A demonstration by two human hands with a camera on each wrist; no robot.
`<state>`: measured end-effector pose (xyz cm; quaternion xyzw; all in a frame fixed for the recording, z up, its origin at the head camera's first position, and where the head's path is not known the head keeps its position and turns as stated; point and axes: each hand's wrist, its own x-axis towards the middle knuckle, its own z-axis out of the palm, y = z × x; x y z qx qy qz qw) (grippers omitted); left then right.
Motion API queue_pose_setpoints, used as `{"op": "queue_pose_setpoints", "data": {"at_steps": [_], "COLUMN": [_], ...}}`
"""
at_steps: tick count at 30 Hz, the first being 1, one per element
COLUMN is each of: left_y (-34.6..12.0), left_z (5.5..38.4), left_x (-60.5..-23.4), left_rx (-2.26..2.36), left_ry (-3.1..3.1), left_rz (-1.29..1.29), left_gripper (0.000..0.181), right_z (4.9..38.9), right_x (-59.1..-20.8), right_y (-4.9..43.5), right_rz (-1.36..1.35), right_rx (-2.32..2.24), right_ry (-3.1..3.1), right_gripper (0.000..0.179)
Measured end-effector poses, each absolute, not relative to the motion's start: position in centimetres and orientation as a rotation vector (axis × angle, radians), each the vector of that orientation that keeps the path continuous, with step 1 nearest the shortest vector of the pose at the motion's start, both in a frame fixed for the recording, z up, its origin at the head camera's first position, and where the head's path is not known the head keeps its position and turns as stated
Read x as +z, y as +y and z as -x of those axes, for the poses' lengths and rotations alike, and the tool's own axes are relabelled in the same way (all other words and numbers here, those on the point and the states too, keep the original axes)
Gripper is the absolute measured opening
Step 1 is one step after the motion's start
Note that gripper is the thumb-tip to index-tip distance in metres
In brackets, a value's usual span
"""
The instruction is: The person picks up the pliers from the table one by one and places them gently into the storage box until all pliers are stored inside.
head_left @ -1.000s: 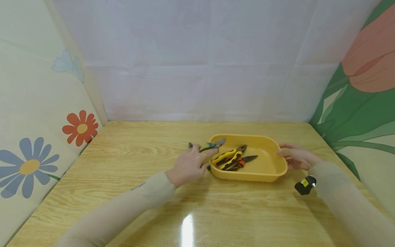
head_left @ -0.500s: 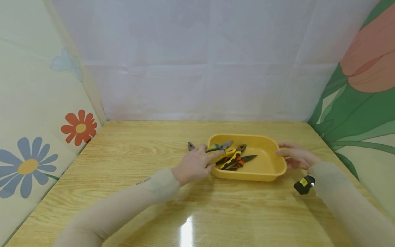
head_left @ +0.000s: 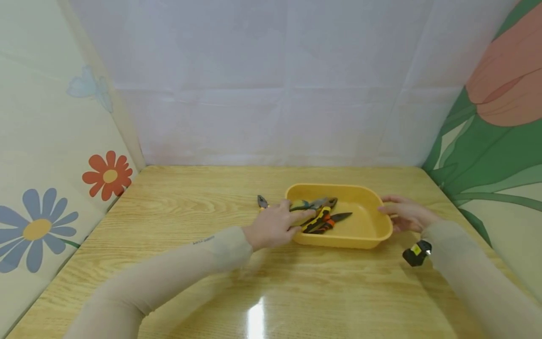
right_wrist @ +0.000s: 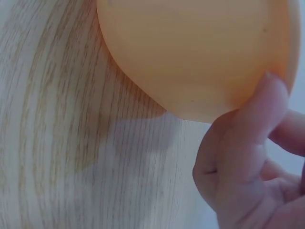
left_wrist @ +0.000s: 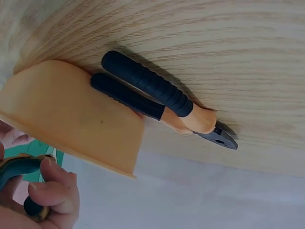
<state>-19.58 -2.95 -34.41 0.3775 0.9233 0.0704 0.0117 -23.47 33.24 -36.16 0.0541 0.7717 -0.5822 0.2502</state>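
My left hand (head_left: 273, 226) reaches over the left end of a yellow plastic bin (head_left: 366, 242) and holds pliers (head_left: 317, 203) by their dark green handles. Those handles (left_wrist: 21, 167) lie between thumb and fingers in the left wrist view; the grey head points right, over the tools inside. Beneath it are yellow-and-black pliers (head_left: 318, 219) and an orange-and-black tool (head_left: 340, 217) with a dark pointed end. At the bin's right end my right hand (head_left: 408, 214) grips the rim, with the thumb (right_wrist: 267, 105) against the outer wall in the right wrist view.
Pliers with black and orange handles (left_wrist: 157, 90) lie on the wood-grain table beside the bin's left end, mostly behind my left hand in the head view. A small black device (head_left: 417, 254) sits at my right cuff. A white cloth (head_left: 271, 94) hangs behind the table.
My left hand has moved right with the green-handled pliers, bringing them from the bin's left rim to over the tools inside. My right hand stays at the right end.
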Motion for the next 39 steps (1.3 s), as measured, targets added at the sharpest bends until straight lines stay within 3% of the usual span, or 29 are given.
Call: {"op": "queue_pose_setpoints", "data": {"at_steps": [24, 39], "left_y": [-1.2, 1.9], "left_z": [22.3, 24.0], "left_x": [-34.3, -35.0], "left_rx": [0.155, -0.267], "left_ry": [2.674, 2.559], "left_rz": [-1.389, -1.483], "left_gripper": [0.049, 0.052], "right_z": [23.3, 23.0], "right_x": [-36.1, -35.9], "right_y": [33.2, 32.8], "right_rz": [-0.154, -0.162], "right_rx": [-1.597, -1.624], "right_ry": [2.104, 2.087], "right_gripper": [0.058, 0.061]}}
